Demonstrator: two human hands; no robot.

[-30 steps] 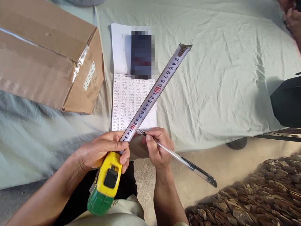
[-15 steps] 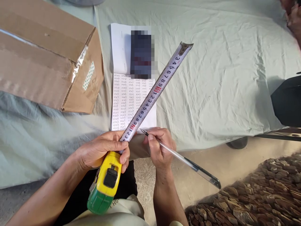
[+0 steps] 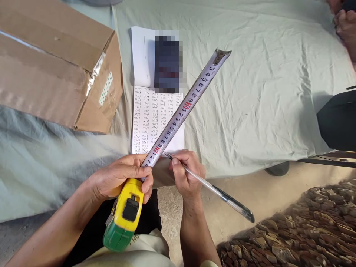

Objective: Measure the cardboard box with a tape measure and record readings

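My left hand is closed around the blade of a yellow and green tape measure, just above its case. The pulled-out blade slants up and right across an open notebook, whose lower page carries columns of handwritten figures. Between the thumb and fingers of my right hand is a clear pen with a black end. Its tip points at the lower edge of the page, beside the blade; whether it touches the paper I cannot tell. A dark, blurred-out object lies on the upper page.
A taped cardboard box stands at the left on the pale green cloth. Another person's foot or hand shows at the upper right edge. A dark object sits at the right. Heaped brown pieces lie on the floor.
My right hand and the pen have shifted slightly left, the pen tip moving closer to the blade. My left hand and the tape measure stay nearly still.
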